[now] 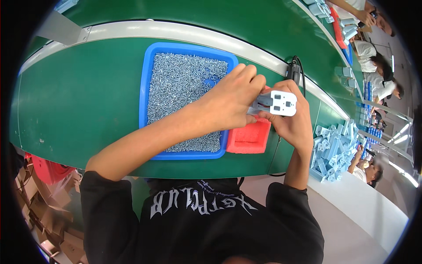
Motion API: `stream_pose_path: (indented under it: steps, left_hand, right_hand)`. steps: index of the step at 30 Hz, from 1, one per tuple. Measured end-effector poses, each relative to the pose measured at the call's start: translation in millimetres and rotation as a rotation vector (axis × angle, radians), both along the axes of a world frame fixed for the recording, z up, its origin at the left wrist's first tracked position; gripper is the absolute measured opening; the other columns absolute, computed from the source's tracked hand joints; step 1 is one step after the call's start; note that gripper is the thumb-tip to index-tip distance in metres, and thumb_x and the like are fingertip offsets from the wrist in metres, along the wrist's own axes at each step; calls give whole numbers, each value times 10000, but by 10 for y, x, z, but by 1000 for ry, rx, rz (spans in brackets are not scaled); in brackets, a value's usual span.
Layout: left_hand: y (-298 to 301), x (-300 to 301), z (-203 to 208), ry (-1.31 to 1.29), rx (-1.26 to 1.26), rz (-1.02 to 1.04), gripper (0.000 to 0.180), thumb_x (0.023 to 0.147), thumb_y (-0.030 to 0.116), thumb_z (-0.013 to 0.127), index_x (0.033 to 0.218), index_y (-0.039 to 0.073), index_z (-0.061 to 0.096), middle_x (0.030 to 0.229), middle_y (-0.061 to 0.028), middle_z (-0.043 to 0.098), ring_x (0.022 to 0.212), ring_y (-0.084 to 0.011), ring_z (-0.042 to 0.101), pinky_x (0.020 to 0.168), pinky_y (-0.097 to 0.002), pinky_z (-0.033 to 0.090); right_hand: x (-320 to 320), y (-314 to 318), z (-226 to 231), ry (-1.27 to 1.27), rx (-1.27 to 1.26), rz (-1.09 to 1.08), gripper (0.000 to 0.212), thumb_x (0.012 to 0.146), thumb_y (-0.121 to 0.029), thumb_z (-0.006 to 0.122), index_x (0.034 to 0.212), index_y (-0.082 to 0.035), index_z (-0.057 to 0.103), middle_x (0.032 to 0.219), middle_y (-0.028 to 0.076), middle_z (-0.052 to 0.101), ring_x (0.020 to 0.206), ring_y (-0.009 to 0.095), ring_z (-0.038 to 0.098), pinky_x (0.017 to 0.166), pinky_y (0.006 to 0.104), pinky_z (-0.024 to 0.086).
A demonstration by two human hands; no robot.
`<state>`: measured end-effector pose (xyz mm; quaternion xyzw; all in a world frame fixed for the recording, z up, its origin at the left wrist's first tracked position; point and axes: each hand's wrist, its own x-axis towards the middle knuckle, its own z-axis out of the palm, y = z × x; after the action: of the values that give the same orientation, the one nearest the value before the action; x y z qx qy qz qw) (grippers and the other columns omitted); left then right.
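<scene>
A small plastic housing (283,103) with a white end plate and dark square openings is held up over the right side of the bench. My right hand (294,121) is wrapped round it from the right. My left hand (235,94) is closed on its left side, fingers bent and pressed together. Between the hands, a light blue-grey part of the housing shows, with what look like thin wires inside. A blue tray (144,94) full of small silver screws (176,83) lies beneath my left forearm. Just below the hands stands a red foam holder (249,138) with a rectangular hollow.
A black tool with a cord (293,70) lies behind my right hand. Many light blue plastic housings (334,152) are heaped at the right. A metal rail (184,31) runs along the green bench (79,97). Co-workers (380,66) sit at the far right. Cardboard boxes (52,215) lie lower left.
</scene>
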<state>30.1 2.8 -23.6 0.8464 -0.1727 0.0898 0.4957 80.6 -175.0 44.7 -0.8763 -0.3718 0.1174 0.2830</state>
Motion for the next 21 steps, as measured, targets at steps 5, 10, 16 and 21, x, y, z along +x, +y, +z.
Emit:
stream_pose_path:
  steps: [5,10,16,21]
  left_hand:
    - [1,-8,-35,-13,-22,5,425,645,131,800,944,32,515,934,-119,471,869,-267,451,777,-351,427]
    - [13,2,-34,-50,15,2,421,661,138,785,968,54,509,928,-78,446,856,-254,446,799,-358,418]
    - [-43,23,19,-86,123,13,429,662,188,798,962,44,528,960,-107,470,879,-261,454,802,-354,423]
    - [-15,46,-79,-29,41,-61,510,657,245,822,1062,72,564,1026,-80,470,942,-263,465,853,-362,413]
  right_hand:
    - [-50,-28,-18,16,-12,-7,402,650,-128,866,986,-12,679,910,72,609,772,203,578,693,294,463]
    - [-99,-116,-288,97,227,-100,356,663,1,783,998,-35,666,870,58,593,721,200,546,666,298,456]
    - [-60,-217,-514,80,437,-90,417,634,10,806,1032,-43,690,914,62,611,739,196,552,696,307,472]
    - [-17,-453,-469,58,334,-80,485,696,-25,781,1163,-41,650,962,92,625,779,193,569,739,310,489]
